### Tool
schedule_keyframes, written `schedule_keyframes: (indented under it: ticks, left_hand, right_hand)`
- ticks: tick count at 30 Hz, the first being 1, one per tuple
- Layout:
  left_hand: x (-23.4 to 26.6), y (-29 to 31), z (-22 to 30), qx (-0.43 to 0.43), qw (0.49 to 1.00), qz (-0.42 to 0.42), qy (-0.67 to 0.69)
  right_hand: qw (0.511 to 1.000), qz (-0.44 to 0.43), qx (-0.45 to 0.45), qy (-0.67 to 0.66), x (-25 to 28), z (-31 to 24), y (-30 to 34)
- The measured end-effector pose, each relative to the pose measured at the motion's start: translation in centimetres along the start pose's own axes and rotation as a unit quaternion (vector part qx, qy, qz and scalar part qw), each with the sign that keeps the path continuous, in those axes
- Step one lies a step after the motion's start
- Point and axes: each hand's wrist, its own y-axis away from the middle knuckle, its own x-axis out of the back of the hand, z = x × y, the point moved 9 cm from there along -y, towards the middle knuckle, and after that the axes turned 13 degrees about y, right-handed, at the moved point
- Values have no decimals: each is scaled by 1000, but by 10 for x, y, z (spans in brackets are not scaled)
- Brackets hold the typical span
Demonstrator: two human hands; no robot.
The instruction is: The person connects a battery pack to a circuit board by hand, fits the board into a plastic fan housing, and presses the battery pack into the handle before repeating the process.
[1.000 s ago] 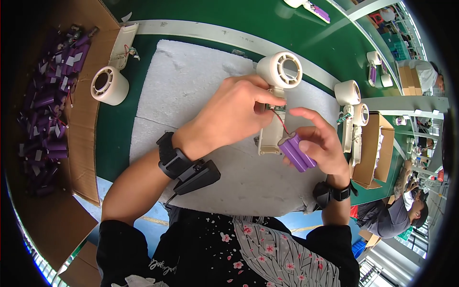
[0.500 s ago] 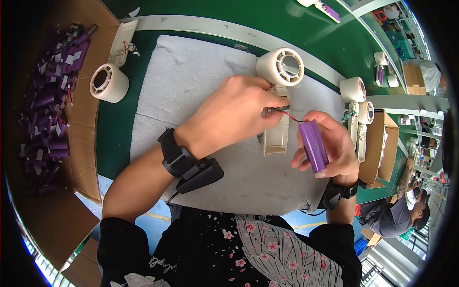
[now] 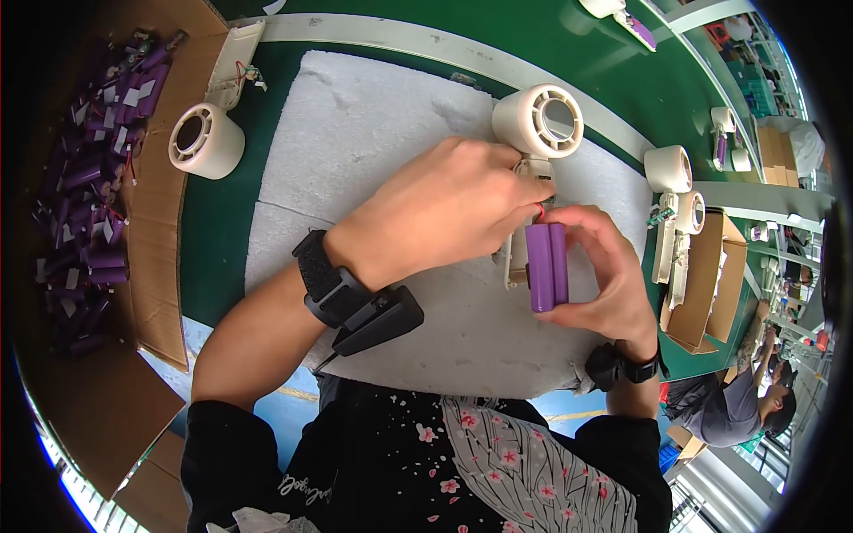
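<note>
Right hand (image 3: 622,289) holds a purple battery pack (image 3: 546,266) between thumb and forefinger, its length running 12 to 6 o'clock above the pale pad (image 3: 373,124). At the pack's 10 o'clock, the left hand (image 3: 458,204) covers part of the cream housing (image 3: 520,133) — fingers narrow; whether they grip cannot be told. Red wire (image 3: 539,210) shows at the pack's 12 o'clock end; open carton (image 3: 160,213) at 9 o'clock.

A purple two-cell battery pack (image 3: 545,266) overlaps the cream housing (image 3: 517,122).
</note>
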Motion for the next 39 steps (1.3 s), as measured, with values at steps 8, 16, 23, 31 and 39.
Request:
schedule_keyframes:
  ticks: [8, 16, 23, 31, 39]
  left_hand:
    - [-2, -1, 0, -17, 999, -26, -9]
    - [-1, 2, 0, -42, 998, -32, -26]
    - [1, 1, 1, -35, 999, -32, -18]
    - [4, -2, -5, 4, 999, -10, 41]
    - [4, 0, -17, 50, 992, 1, 117]
  right_hand:
    - [977, 75, 53, 191, -2, -24, 0]
    - [953, 111, 80, 270, -1, -35, 8]
    - [934, 116, 89, 325, -6, -46, 8]
    - [928, 107, 55, 353, -8, -45, 4]
    - [938, 128, 60, 317, -9, -39, 5]
